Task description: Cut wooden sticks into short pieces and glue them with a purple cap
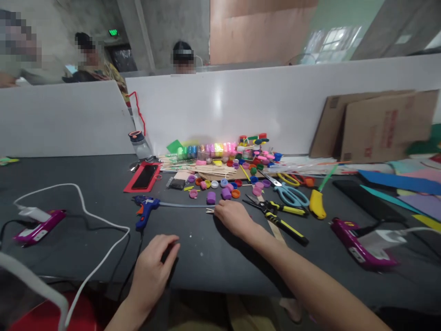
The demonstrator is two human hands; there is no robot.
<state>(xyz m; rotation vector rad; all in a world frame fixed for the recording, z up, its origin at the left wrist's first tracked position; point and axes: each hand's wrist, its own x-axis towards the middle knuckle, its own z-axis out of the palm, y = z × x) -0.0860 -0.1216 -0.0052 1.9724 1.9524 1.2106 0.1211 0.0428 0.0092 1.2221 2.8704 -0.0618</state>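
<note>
My right hand (234,216) rests low over the dark table, its fingers closed around short wooden sticks (209,211) whose ends poke out on the left. My left hand (155,259) is near the table's front edge, loosely curled, with a gap between thumb and forefinger and nothing visible in it. Ahead of that hand lies a blue glue gun (146,211) with a long clear glue stick (186,205) extending toward my right hand. Purple caps (211,198) sit just beyond my right fingers. Yellow-and-black pliers (275,216) and blue-handled scissors (292,195) lie right of them.
Purple power strips (39,228) with cables lie at left and right. A phone (145,177) on red material and a bottle (140,145) stand back left. Loose wooden skewers (213,170), a yellow cutter (317,204) and cardboard (389,124) lie before a white partition (241,105). People are behind it.
</note>
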